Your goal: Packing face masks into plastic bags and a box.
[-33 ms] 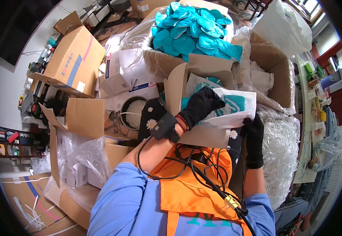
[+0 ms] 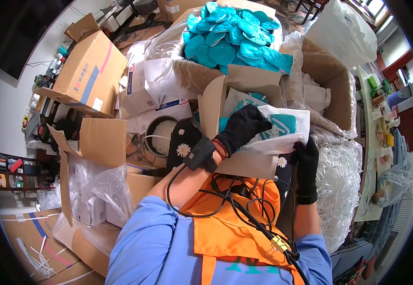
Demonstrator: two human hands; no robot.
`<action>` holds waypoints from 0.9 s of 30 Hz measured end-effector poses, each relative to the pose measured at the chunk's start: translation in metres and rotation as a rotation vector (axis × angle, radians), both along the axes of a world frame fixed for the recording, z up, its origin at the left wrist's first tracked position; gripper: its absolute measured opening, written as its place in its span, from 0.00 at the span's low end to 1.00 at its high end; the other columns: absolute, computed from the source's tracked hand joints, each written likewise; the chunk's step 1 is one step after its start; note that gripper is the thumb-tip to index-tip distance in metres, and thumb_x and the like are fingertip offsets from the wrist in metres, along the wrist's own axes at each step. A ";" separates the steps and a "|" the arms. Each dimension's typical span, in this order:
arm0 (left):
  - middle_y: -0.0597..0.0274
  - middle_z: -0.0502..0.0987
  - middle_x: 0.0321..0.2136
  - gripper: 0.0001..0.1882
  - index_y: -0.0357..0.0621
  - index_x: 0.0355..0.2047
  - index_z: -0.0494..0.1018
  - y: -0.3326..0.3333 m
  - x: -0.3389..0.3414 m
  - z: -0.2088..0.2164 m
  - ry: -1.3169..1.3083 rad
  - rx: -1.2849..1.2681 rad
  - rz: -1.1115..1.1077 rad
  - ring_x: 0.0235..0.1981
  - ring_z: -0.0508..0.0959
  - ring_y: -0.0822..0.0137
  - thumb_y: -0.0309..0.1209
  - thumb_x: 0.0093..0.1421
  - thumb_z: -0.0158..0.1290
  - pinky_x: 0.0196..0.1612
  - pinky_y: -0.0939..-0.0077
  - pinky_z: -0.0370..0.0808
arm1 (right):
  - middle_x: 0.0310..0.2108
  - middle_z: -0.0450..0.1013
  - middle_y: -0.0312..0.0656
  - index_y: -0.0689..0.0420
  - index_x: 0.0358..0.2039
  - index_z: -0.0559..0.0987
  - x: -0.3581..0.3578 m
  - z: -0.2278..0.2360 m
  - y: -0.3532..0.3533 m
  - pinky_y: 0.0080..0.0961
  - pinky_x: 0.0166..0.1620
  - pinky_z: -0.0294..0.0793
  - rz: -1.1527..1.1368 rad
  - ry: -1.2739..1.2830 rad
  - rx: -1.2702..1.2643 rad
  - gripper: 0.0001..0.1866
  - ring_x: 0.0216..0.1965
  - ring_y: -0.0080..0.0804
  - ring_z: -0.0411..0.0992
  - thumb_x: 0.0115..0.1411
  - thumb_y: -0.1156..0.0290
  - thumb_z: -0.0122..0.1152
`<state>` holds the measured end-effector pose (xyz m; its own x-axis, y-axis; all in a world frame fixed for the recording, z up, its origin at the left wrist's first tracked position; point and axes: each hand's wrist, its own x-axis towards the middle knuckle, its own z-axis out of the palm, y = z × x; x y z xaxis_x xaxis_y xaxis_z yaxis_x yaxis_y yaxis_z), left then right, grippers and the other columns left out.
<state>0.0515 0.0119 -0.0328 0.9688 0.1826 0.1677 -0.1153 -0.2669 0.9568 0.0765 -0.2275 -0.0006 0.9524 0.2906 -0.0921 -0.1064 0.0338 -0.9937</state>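
Note:
My left hand (image 2: 244, 127), in a black glove, is closed on the left side of a white pouch (image 2: 299, 135) with teal showing on its face. At the pouch's lower right corner is my right hand (image 2: 306, 161), also black-gloved, its fingers closed on the edge. The pouch is tilted over an open cardboard box (image 2: 259, 76) on my lap. Inside that box lie more white-and-teal pouches (image 2: 250, 99), partly covered by my left hand. Beyond it, a large lined carton holds a heap of teal fabric pads (image 2: 232, 38).
On the left stand a closed-sided carton (image 2: 85, 71) and an open carton with clear plastic (image 2: 104, 180). A bucket of white pellets (image 2: 163, 135) sits left of my lap. To the right are a lined carton (image 2: 332, 90) and a bag of white strips (image 2: 335, 185). A cable (image 2: 244, 211) crosses my front.

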 end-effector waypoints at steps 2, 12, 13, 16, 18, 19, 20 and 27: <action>0.62 0.77 0.29 0.12 0.42 0.35 0.74 -0.002 0.000 -0.002 -0.011 -0.125 -0.070 0.34 0.79 0.69 0.27 0.52 0.64 0.41 0.74 0.75 | 0.27 0.73 0.33 0.60 0.49 0.73 0.000 -0.001 0.004 0.16 0.23 0.69 -0.044 0.000 0.033 0.14 0.21 0.18 0.70 0.63 0.73 0.55; 0.49 0.78 0.35 0.17 0.39 0.40 0.76 0.009 0.006 -0.004 -0.207 0.301 -0.257 0.37 0.79 0.52 0.35 0.52 0.62 0.43 0.68 0.75 | 0.28 0.73 0.32 0.60 0.44 0.76 0.011 0.006 0.006 0.16 0.27 0.67 -0.189 -0.073 0.044 0.10 0.25 0.17 0.69 0.62 0.76 0.57; 0.49 0.78 0.34 0.17 0.38 0.40 0.76 0.013 0.002 0.003 -0.162 0.341 -0.274 0.37 0.79 0.53 0.35 0.52 0.62 0.43 0.68 0.75 | 0.28 0.73 0.31 0.60 0.44 0.76 0.012 0.009 0.007 0.15 0.27 0.66 -0.213 -0.066 0.058 0.10 0.24 0.17 0.68 0.62 0.75 0.57; 0.56 0.77 0.27 0.19 0.37 0.37 0.76 0.015 -0.001 0.001 -0.020 0.117 -0.248 0.30 0.77 0.61 0.41 0.54 0.61 0.37 0.72 0.74 | 0.26 0.71 0.29 0.59 0.44 0.76 0.020 0.015 0.005 0.14 0.27 0.64 -0.249 -0.031 0.071 0.10 0.24 0.15 0.66 0.61 0.74 0.58; 0.59 0.77 0.26 0.19 0.38 0.38 0.76 0.022 0.000 -0.002 0.058 0.014 -0.295 0.29 0.76 0.65 0.41 0.55 0.62 0.35 0.74 0.73 | 0.25 0.70 0.28 0.58 0.43 0.77 0.032 0.013 0.000 0.14 0.26 0.61 -0.283 -0.040 0.047 0.10 0.23 0.15 0.64 0.61 0.72 0.58; 0.60 0.77 0.26 0.19 0.38 0.38 0.76 0.026 -0.004 0.007 0.066 -0.105 -0.277 0.29 0.76 0.65 0.40 0.55 0.61 0.35 0.76 0.73 | 0.24 0.69 0.27 0.58 0.42 0.77 0.041 0.008 -0.007 0.14 0.25 0.60 -0.317 -0.061 0.023 0.09 0.22 0.15 0.63 0.61 0.71 0.58; 0.61 0.77 0.26 0.18 0.38 0.39 0.75 0.032 -0.010 0.017 0.075 -0.223 -0.256 0.29 0.76 0.66 0.40 0.55 0.61 0.35 0.77 0.73 | 0.24 0.69 0.27 0.58 0.41 0.77 0.052 0.002 -0.018 0.14 0.24 0.59 -0.350 -0.081 -0.001 0.09 0.21 0.14 0.62 0.61 0.70 0.58; 0.60 0.80 0.41 0.13 0.51 0.38 0.80 0.075 0.002 -0.004 0.250 0.423 -0.516 0.44 0.77 0.57 0.36 0.52 0.57 0.47 0.65 0.74 | 0.26 0.71 0.37 0.61 0.40 0.76 0.166 0.005 -0.099 0.21 0.26 0.71 -0.590 -0.383 -0.246 0.11 0.20 0.25 0.68 0.63 0.68 0.56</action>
